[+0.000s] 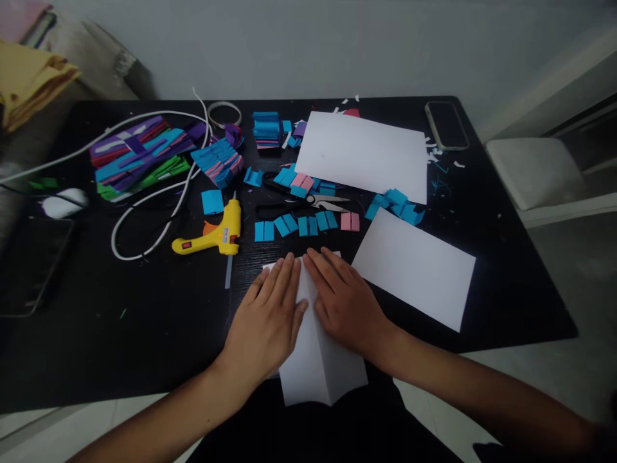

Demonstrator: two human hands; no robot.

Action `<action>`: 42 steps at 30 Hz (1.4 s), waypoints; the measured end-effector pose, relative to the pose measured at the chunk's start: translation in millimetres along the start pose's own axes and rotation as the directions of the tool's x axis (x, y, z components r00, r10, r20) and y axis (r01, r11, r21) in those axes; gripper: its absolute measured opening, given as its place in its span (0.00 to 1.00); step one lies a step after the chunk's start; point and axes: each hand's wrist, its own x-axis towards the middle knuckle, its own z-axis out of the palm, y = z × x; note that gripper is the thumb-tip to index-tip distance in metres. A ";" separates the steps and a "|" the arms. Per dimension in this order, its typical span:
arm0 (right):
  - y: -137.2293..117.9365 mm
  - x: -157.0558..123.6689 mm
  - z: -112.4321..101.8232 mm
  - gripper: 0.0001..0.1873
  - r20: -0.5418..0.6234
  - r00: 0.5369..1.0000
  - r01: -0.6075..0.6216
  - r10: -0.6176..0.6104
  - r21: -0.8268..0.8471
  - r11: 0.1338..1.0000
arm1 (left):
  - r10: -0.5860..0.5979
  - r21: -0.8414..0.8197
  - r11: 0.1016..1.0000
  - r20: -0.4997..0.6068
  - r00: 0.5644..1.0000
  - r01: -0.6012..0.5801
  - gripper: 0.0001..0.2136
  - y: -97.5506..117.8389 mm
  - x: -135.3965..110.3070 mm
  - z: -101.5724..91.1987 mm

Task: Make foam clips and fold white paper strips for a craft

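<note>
A folded white sheet of paper (321, 366) lies at the near edge of the black table (144, 321), its lower end hanging over the edge. My left hand (270, 315) lies flat on its left half, fingers stretched out. My right hand (344, 299) lies flat on its right half, fingers also extended. The fingertips of both hands meet near the sheet's far end. Neither hand holds anything.
A yellow glue gun (212, 235) with a white cord lies left of the hands. Scissors (301, 199), several blue and pink folded paper pieces (294, 225), two white sheets (414, 267) (364, 154), stacks of coloured paper (139, 154), tape (224, 114) and a phone (446, 125) lie farther back.
</note>
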 end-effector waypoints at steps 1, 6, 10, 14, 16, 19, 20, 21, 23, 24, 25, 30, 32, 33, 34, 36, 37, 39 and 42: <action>-0.6 -0.1 0.3 0.33 -0.002 1.000 -0.003 0.003 -0.002 1.000 | -0.004 0.005 1.000 -0.003 1.000 0.004 0.28 0.8 -0.3 0.4; -2.9 0.5 0.3 0.32 -0.010 1.000 0.002 -0.002 -0.017 1.000 | 0.010 0.032 0.999 -0.026 1.000 -0.009 0.28 3.0 -1.4 2.2; -4.4 0.5 0.0 0.32 -0.015 1.000 -0.009 0.009 -0.021 1.000 | 0.000 0.017 1.000 -0.038 0.999 0.001 0.29 4.0 -2.0 2.7; -5.2 0.4 -0.7 0.31 -0.019 1.000 -0.006 0.005 -0.029 1.000 | 0.000 0.015 1.000 -0.030 1.000 0.001 0.29 4.3 -2.0 2.2; -5.4 0.5 -1.2 0.31 -0.018 1.000 -0.009 0.008 -0.028 1.000 | 0.004 0.024 1.000 -0.035 0.999 -0.003 0.28 4.1 -2.0 2.4; -5.0 0.6 -1.2 0.31 -0.018 1.000 -0.004 0.004 -0.026 1.000 | 0.004 0.036 0.999 -0.052 0.999 -0.002 0.28 4.1 -2.3 3.0; -4.9 0.5 -1.0 0.31 -0.021 1.000 0.000 0.000 -0.029 1.000 | 0.003 0.042 0.999 -0.056 0.998 0.000 0.28 4.2 -2.4 3.1; -4.7 0.3 -0.7 0.31 -0.027 1.000 0.000 -0.001 -0.034 0.999 | 0.001 0.050 0.999 -0.058 0.998 0.002 0.28 4.3 -2.5 3.1; -4.6 -0.3 0.0 0.31 -0.034 0.999 -0.004 0.003 -0.047 0.999 | -0.002 0.071 0.997 -0.053 0.999 0.006 0.28 4.8 -2.8 2.8; -4.7 -0.5 0.3 0.31 -0.037 0.999 -0.007 0.005 -0.053 0.999 | -0.002 0.081 0.997 -0.054 0.999 0.006 0.27 5.0 -2.8 2.7; -4.8 -0.8 0.5 0.30 -0.040 0.999 -0.010 0.008 -0.058 0.998 | 0.000 0.087 0.996 -0.055 0.998 0.005 0.27 5.2 -2.9 2.6; -6.3 -1.0 0.8 0.30 -0.041 0.999 -0.017 0.014 -0.059 0.998 | 0.002 0.097 0.995 -0.063 0.998 0.004 0.28 5.5 -3.0 3.0; -6.7 -1.0 0.9 0.30 -0.038 0.999 -0.019 0.017 -0.053 0.998 | -0.006 0.091 0.996 -0.063 0.998 0.012 0.28 5.6 -3.4 3.5; -6.8 -1.0 0.9 0.30 -0.037 0.999 -0.020 0.018 -0.052 0.998 | -0.010 0.085 0.996 -0.061 0.998 0.016 0.28 5.7 -3.8 3.7; -6.9 -1.1 1.0 0.30 -0.037 0.999 -0.022 0.020 -0.054 0.998 | -0.014 0.080 0.997 -0.058 0.998 0.019 0.28 5.9 -4.1 3.9; -7.1 -1.3 1.2 0.30 -0.039 0.999 -0.023 0.021 -0.062 0.998 | -0.019 0.073 0.997 -0.056 0.998 0.024 0.28 6.1 -4.8 4.2; -7.1 -1.5 1.2 0.30 -0.041 0.999 -0.025 0.022 -0.065 0.998 | -0.021 0.073 0.997 -0.056 0.998 0.025 0.28 6.2 -5.1 4.3; -7.2 -1.7 1.3 0.30 -0.044 0.999 -0.028 0.025 -0.068 0.997 | -0.019 0.080 0.996 -0.061 0.998 0.024 0.28 6.3 -5.2 4.4; -6.9 -1.6 1.4 0.30 -0.045 0.999 -0.026 0.022 -0.071 0.997 | -0.011 0.094 0.995 -0.072 0.997 0.018 0.27 6.3 -4.6 4.3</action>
